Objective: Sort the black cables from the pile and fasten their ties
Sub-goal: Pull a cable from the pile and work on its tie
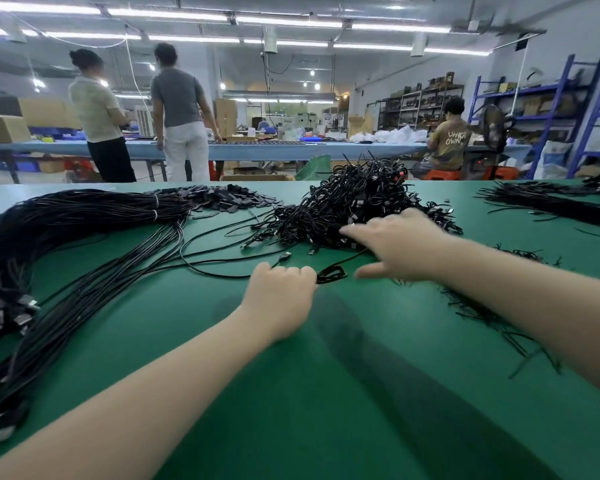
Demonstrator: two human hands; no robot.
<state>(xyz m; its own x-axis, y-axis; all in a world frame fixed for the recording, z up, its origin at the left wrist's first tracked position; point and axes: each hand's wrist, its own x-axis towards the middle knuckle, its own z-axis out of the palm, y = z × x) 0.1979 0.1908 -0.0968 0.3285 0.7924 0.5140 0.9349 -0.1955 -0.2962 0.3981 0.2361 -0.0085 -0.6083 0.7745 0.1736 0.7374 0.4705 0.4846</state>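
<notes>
Cables, black throughout, cover the green table (326, 393). Largest is the long bundle (77, 216) at 9 o'clock, banded with white ties and fanning toward the near edge. Next, the tangled pile (357, 206) stands at 12 o'clock, just beyond both hands. A further bundle (548, 202) lies at 2 o'clock, and loose ties (492, 313) are scattered at 3 o'clock.

Right hand (399, 244): fingers straight and spread, thumb out, reaching over the near edge of the pile; it holds nothing that can be seen.

Left hand (281, 299): fingers curled into a fist around one small coiled cable (331, 273), whose loop protrudes to the right of the knuckles.

Judgement: the coil is formed and held, not yet fastened. Next move calls for the right hand to wrap a tie round that coil.
</notes>
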